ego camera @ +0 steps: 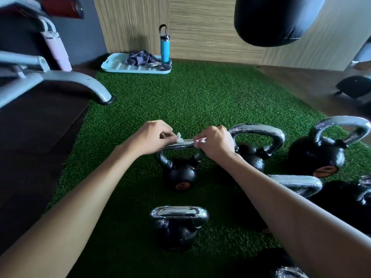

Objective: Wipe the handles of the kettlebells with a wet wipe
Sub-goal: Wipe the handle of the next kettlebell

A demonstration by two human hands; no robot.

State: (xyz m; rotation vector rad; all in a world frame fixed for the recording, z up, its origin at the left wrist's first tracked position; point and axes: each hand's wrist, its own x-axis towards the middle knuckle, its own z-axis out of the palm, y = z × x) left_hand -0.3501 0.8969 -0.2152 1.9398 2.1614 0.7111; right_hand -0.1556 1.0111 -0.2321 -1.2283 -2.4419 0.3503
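Several black kettlebells with chrome handles stand on green turf [190,101]. Both hands are over the handle of the middle kettlebell [179,174]. A white wet wipe [185,140] is stretched along the top of that handle. My left hand [154,137] pinches its left end and my right hand [215,143] pinches its right end. Another kettlebell [177,227] stands nearer to me, untouched. More kettlebells stand to the right: one [255,149] just behind my right hand, a larger one [319,155] farther right.
A pale blue tray [120,67] at the far turf edge holds a dark cloth [140,58] and a blue bottle [165,47]. A grey bench frame [80,81] is at the left. A black punching bag [277,19] hangs top right. Dark flooring borders the turf.
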